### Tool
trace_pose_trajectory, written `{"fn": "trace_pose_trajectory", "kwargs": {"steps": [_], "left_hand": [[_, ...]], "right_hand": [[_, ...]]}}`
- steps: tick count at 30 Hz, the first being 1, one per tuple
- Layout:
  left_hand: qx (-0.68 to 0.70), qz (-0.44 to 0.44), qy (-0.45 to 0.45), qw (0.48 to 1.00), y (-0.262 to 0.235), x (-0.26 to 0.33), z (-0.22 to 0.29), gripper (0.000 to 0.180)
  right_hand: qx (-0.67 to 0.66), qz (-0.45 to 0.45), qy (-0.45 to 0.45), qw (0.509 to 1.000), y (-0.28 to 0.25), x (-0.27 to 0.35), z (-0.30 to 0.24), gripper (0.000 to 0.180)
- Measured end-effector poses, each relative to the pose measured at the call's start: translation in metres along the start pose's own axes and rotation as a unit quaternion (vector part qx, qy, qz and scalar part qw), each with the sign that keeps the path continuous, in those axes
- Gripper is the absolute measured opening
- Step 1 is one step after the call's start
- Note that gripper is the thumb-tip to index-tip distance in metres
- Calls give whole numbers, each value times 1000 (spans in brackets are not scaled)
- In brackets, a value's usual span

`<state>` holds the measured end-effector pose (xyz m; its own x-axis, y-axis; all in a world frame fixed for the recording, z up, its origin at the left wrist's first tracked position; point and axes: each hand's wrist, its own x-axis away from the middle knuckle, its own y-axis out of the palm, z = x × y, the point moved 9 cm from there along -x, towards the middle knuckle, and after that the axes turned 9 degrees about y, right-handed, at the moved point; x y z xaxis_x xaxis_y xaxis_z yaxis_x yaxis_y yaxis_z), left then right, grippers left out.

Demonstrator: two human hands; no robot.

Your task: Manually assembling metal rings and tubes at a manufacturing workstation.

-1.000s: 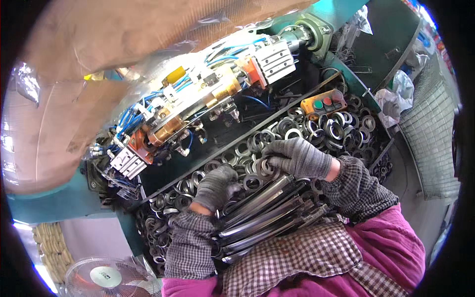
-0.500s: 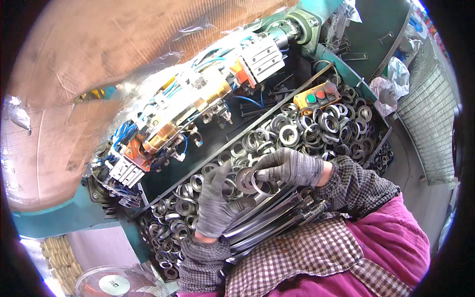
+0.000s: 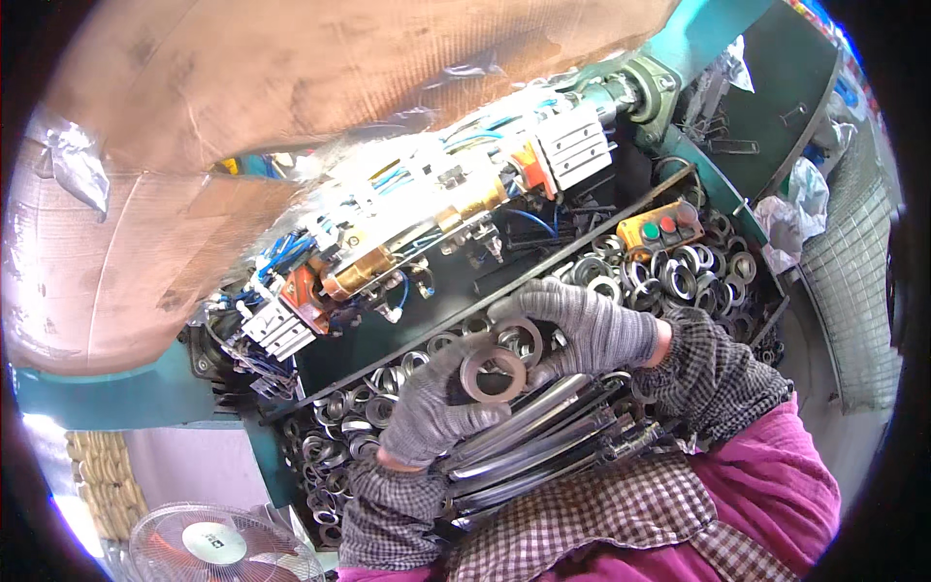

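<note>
While a flat grey metal ring (image 3: 493,372) is held face-up at centre frame in the grip of the grey-gloved left hand (image 3: 441,403), a second ring (image 3: 521,339) just above and right of it is pinched by the gloved right hand (image 3: 587,325), reached in from the right over the ring-filled tray (image 3: 679,281).

left grey knit-gloved hand (image 3: 441,407): raised off heap of steel rings (image 3: 679,276), flat dark metal ring (image 3: 492,373) now pinched in fingertips | right grey knit-gloved hand (image 3: 582,325): shifted left, second metal ring (image 3: 521,339) now held beside first | view tilted slightly
</note>
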<state>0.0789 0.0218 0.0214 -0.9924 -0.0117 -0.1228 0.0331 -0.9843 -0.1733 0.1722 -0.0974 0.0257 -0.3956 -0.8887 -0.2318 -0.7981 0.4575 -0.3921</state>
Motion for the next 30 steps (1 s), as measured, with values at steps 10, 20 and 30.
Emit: {"fn": "trace_pose_trajectory", "kwargs": {"steps": [10,20,30], "left_hand": [[-598,209,-11,774,-170,-28,-38,71],[-536,53,138,831,-30,-3,0,42],[-454,-192,-19,870,56,30,-87,23]], "right_hand": [[593,128,127,785,-73,-99,63,68],[550,228,-1,804,-73,-37,19,68],[556,148,378,725,-128,96,147,32]]}}
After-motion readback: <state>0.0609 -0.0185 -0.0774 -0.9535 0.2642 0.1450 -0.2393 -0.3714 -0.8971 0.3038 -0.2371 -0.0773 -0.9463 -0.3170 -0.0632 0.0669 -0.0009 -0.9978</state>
